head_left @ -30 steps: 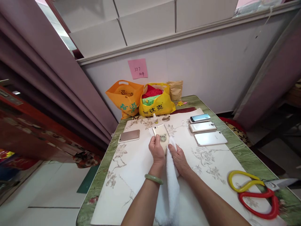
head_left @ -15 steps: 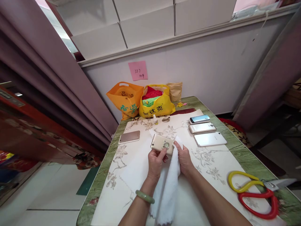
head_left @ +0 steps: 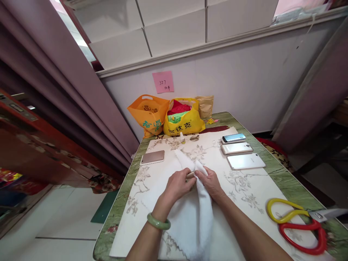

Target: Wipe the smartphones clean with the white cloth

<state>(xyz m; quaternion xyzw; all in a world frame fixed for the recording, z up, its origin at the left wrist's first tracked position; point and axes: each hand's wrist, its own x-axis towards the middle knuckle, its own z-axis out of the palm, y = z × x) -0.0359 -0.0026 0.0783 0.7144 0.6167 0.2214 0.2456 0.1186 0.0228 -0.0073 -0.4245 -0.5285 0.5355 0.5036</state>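
My left hand, with a green bangle at its wrist, is closed round a gold phone. The phone is tipped so that only a narrow edge shows between my hands. A white cloth is pinched in my right hand and wraps the phone's right end. The cloth hangs down toward me, and one corner spreads over the table beyond my fingers. Most of the phone is hidden by my fingers and the cloth.
A rose-gold phone lies left. Three phones lie right, the nearest a white phone. Scissors rest at the right front. A small bottle, an orange bag and a yellow bag stand at the back.
The phone has turned from showing its back with a ring holder to showing just an edge. My left hand has rolled over it, knuckles up. The cloth has shifted with my right hand.
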